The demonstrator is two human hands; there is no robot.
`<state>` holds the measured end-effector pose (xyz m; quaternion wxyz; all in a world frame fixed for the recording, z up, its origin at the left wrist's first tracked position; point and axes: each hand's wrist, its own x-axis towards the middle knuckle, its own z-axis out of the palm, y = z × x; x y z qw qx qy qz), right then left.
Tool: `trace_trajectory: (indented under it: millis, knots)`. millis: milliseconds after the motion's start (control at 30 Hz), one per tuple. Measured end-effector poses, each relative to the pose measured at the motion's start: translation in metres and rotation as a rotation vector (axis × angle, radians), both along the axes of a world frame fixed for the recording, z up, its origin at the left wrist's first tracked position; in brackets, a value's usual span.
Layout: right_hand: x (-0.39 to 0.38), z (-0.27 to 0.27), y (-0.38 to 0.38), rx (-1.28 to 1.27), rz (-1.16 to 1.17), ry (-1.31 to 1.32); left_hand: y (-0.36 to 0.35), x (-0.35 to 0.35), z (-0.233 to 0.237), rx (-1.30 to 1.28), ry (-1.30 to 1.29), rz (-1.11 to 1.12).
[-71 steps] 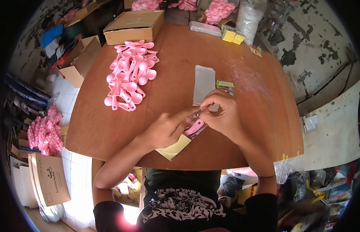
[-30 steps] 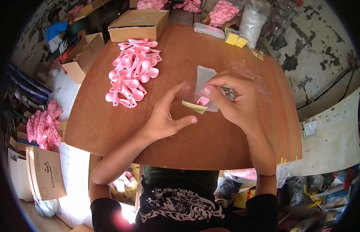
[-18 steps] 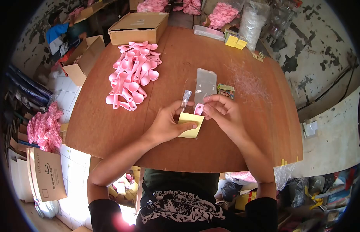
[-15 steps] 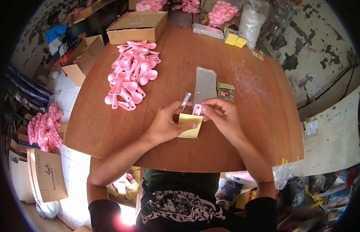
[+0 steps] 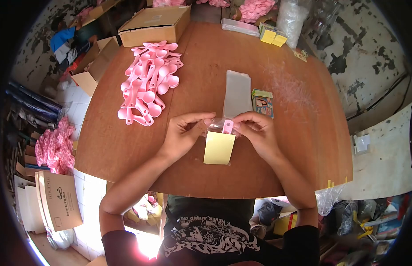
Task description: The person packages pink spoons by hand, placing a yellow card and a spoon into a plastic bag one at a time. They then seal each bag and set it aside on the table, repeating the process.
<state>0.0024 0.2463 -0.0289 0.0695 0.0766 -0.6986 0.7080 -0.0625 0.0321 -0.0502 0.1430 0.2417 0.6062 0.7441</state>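
Note:
Between my hands hangs a small clear plastic bag (image 5: pixel 217 124). A yellow card (image 5: pixel 219 149) is at the bag, and the holed end of a pink spoon's handle (image 5: pixel 228 127) shows above the card; the spoon's bowl is hidden. My left hand (image 5: pixel 183 133) pinches the bag's upper left corner. At the upper right, my right hand (image 5: pixel 259 134) pinches the bag close beside the spoon handle. Just beyond my hands lie a stack of clear bags (image 5: pixel 238 92) and a small printed box (image 5: pixel 262 103). A heap of pink spoons (image 5: pixel 148 84) is at the left.
On the wooden table (image 5: pixel 197 177), a cardboard box (image 5: pixel 155 26) stands at the far left. Yellow boxes (image 5: pixel 272 35) and a roll of clear plastic (image 5: pixel 292 22) are at the far right. Thin plastic scraps (image 5: pixel 294 88) lie right. A person (image 5: pixel 66 44) is at upper left.
My left hand has moved off the yellow card to the bag's upper left corner. The card now shows fully and hangs slightly lower. My right hand stays near the spoon handle.

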Motion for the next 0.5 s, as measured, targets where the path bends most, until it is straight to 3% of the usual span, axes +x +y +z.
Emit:
trace_trajectory:
  millis: [233, 500]
  knots:
    - [-0.0029, -0.0061, 0.0075, 0.046, 0.070, 0.098, -0.0070, -0.0063, -0.0087, -0.031, 0.137, -0.067]
    - [-0.0025, -0.0071, 0.0084, 0.145, 0.082, 0.145, -0.0089, -0.0059, -0.0088, -0.007, 0.126, -0.079]
